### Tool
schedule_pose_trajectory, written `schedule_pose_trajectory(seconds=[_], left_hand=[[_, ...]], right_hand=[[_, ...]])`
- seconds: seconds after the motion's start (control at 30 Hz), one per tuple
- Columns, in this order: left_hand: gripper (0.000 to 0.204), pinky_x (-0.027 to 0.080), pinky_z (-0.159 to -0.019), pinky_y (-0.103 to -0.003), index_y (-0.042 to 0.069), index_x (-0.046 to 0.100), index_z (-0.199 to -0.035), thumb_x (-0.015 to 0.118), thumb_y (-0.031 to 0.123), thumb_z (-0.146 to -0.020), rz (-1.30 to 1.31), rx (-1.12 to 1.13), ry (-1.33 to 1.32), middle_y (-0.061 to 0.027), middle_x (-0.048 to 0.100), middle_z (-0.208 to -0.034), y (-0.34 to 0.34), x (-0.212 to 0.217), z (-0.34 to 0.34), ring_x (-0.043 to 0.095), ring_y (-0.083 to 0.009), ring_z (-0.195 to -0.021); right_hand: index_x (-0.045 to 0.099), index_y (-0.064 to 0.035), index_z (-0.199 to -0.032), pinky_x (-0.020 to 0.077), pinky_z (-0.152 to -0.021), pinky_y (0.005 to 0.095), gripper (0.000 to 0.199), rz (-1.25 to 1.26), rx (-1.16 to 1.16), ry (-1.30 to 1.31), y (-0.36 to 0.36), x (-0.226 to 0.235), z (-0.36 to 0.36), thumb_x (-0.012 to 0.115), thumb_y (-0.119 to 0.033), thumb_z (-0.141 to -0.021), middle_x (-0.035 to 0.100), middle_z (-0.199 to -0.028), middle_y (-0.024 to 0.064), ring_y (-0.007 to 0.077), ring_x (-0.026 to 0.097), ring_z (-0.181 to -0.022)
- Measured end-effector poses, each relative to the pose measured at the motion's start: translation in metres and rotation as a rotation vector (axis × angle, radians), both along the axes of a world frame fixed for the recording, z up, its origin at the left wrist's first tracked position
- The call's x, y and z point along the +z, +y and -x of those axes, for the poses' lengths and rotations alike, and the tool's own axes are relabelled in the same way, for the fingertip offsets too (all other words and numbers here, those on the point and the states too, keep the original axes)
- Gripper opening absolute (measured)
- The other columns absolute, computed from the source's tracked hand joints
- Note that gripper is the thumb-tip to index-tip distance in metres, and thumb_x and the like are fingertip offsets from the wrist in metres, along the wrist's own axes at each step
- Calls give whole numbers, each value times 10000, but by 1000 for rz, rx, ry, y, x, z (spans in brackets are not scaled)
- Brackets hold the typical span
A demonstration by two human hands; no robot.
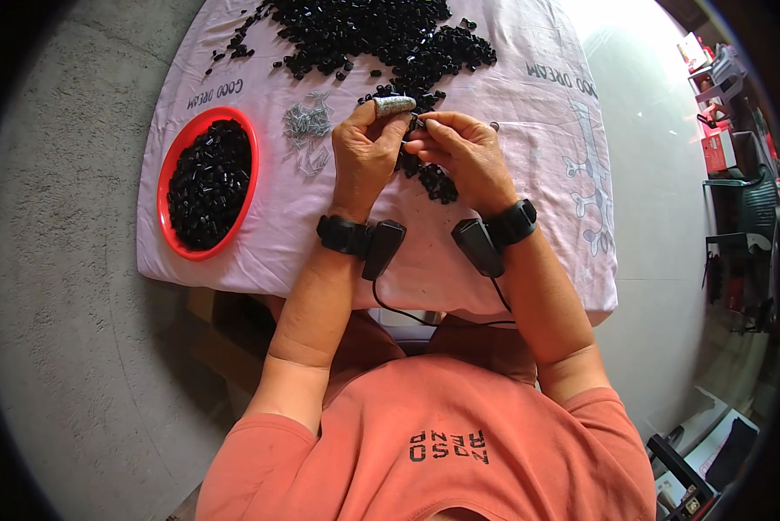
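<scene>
My left hand [366,152] and my right hand [464,152] meet above the pink cloth [529,165], their fingertips pinched together on a small black plastic piece [413,126]. A grey taped cover [393,105] wraps my left index finger. Both wrists carry black bands with small black devices [381,247] and cables. A few black pieces [433,181] lie just under my hands. A large heap of the same black pieces [373,35] spreads at the far side. A small pile of thin metal springs [307,130] lies left of my left hand.
A red round bowl [166,187] filled with black pieces sits at the cloth's left edge. Grey concrete floor [60,260] surrounds the table. Red and dark items stand on shelving [737,156] at the right.
</scene>
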State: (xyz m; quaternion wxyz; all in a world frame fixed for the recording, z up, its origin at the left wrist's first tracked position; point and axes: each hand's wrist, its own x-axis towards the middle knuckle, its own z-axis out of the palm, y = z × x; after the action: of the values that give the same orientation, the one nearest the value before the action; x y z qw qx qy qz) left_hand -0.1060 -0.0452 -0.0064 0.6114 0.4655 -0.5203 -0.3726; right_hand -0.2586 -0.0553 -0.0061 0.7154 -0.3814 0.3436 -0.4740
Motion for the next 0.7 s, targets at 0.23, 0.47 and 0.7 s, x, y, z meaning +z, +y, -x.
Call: schedule_pose_trajectory(seconds=[0.23,0.47,0.7], left_hand=[[122,513,-695,-223,-14,697,-1001,644,2,-893,-4,-10,-5,-27,705,-874,1,2,1,620,-61,-772],[133,513,-695,-215,-13,696,-1009,620,-4,-899,-43,-57,13,-26,705,-882,1,3,0,617,-54,-787],[133,521,-693,-223,-10,694,-1004,614,-3,-898,-35,-81,-36,-37,710,-882,0,1,-1,630,-62,-787]], right_hand=[[629,35,-1095,573,-701,235,201,24,7,-7,-4,-7,0,642,-81,-932,705,-955,114,161,715,-819],[639,26,-1105,580,-743,235,180,60,-4,86,-3,-5,0,610,-58,-949,701,-975,97,148,709,-838],[643,28,-1094,583,-743,256,174,158,-41,123,-4,-7,1,615,-32,-933,700,-965,101,150,702,-825]])
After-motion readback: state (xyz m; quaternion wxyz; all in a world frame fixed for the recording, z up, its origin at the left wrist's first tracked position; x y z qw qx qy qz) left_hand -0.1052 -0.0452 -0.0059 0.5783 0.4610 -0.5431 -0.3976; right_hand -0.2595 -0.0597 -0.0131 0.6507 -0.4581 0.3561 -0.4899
